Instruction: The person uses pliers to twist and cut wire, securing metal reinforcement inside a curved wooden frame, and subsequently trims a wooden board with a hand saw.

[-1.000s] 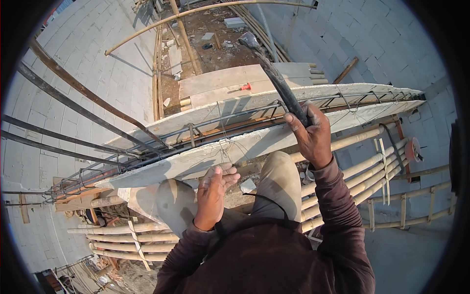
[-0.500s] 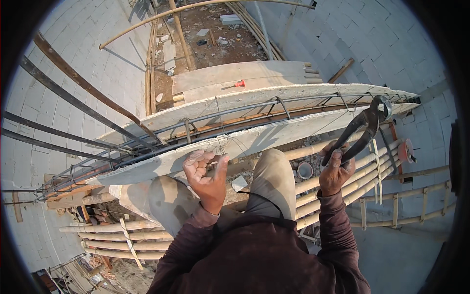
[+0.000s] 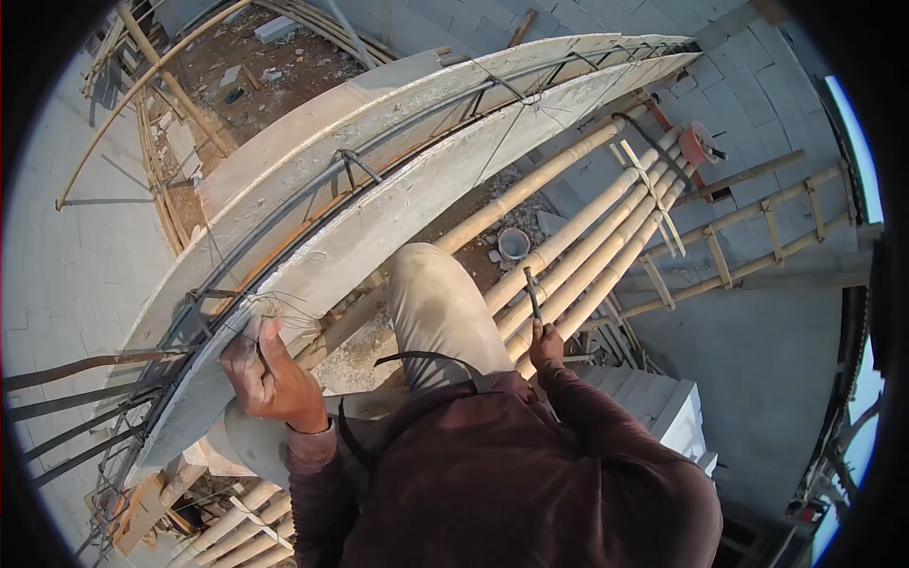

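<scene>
My left hand [image 3: 275, 374] is closed in a pinch at the near formwork board, with strands of thin tie wire [image 3: 295, 312] fanning out at its fingertips. Exactly where the fingers meet the wire is partly hidden. Farther right, my right hand [image 3: 546, 346] grips the handles of dark pincers [image 3: 532, 292], seen nearly edge-on above the bamboo poles. Between two pale boards, the near one [image 3: 398, 204] and the far one [image 3: 312, 156], runs a cage of steel rebar [image 3: 331, 173] with bent stirrups.
Several bamboo poles [image 3: 578, 256] are lashed together beside my knee [image 3: 436, 303]. Below lie a bucket [image 3: 513, 243] and rubble. A reddish bucket [image 3: 698, 144] stands by the block wall, near a bamboo ladder [image 3: 748, 267]. Long rebars [image 3: 85, 409] stick out at left.
My view has turned to the right. My right hand has lowered the pincers toward the bamboo poles, and my left hand has closed from a looser curl into a pinch at the wire.
</scene>
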Tool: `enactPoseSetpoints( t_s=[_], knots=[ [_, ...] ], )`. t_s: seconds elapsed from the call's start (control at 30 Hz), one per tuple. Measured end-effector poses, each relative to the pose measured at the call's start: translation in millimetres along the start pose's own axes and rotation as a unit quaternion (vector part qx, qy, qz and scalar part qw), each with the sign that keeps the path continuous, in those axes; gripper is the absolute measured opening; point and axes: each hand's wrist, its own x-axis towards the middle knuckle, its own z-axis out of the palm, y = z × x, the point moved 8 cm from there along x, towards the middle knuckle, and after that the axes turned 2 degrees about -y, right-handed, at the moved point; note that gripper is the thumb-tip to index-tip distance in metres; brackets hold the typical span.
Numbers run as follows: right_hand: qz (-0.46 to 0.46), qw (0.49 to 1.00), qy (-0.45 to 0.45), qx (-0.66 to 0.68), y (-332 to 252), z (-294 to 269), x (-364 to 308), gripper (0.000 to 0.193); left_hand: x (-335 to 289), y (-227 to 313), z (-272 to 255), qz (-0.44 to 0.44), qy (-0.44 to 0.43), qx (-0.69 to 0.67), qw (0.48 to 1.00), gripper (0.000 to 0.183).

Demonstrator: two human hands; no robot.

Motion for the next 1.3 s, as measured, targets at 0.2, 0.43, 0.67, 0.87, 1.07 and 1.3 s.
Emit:
enactPoseSetpoints(
  t_s=[0.2,0.43,0.67,0.87,1.07,1.3],
  knots=[
    [0.067,0.991,-0.040,-0.107,70.5,57.9,2.3,0.043,1.4,-9.9,-3.3,-0.021,0.000,-0.034,0.999,0.029],
    [0.162,0.968,-0.118,-0.149,112.6,117.5,22.3,0.031,2.8,-12.8,-10.5,-0.028,0.014,-0.029,0.999,0.022],
    [0.056,0.947,-0.243,-0.201,99.0,127.3,31.9,0.039,6.4,9.1,-11.4,0.020,-0.018,-0.019,0.999,0.017],
    [-0.229,0.967,0.039,0.102,-150.1,1.6,9.7,0.017,12.8,14.0,-8.5,0.044,-0.005,-0.064,0.997,0.013],
    [-0.558,0.788,-0.009,0.260,-423.8,-175.8,-158.8,0.019,11.5,12.9,-8.1,0.066,-0.002,-0.106,0.992,0.014],
    [-0.734,0.679,-0.003,-0.013,-552.4,-142.8,-281.9,0.027,17.1,20.1,-15.0,0.071,-0.011,-0.090,0.993,0.017]
  ],
)
